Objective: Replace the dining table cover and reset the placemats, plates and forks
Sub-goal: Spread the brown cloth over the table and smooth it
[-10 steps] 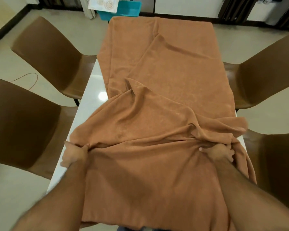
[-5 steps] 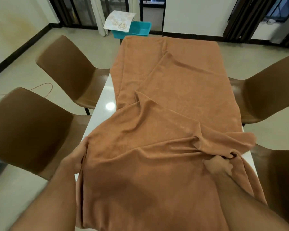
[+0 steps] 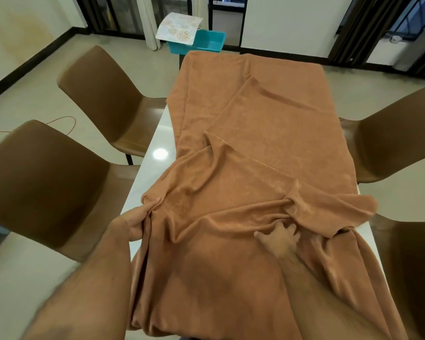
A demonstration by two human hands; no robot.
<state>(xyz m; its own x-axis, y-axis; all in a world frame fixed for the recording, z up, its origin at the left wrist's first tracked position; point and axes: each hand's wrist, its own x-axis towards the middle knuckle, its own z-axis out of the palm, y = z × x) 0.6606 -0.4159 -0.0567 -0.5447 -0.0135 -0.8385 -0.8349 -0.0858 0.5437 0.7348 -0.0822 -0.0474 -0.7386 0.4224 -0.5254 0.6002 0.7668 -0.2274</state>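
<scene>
An orange-brown table cover (image 3: 255,114) lies along the white dining table (image 3: 155,141), flat at the far end and bunched in folds near me. My left hand (image 3: 135,220) grips the cloth's left edge at the table's left side. Near the middle of the cloth, my right hand (image 3: 279,238) lies with its fingers spread, pushing into a fold. The cloth's near end hangs over the table edge toward me. No placemats, plates or forks are on the table.
Two brown chairs (image 3: 103,99) stand on the left and two (image 3: 398,128) on the right. Beyond the table's far end a teal bin (image 3: 206,42) holds a patterned mat (image 3: 179,27). A thin cord (image 3: 64,120) lies on the floor at left.
My right hand moved left from the right-hand folds to the middle of the cloth and spread its fingers. My left hand shifted slightly inward, still gripping the left edge. The view tilted up.
</scene>
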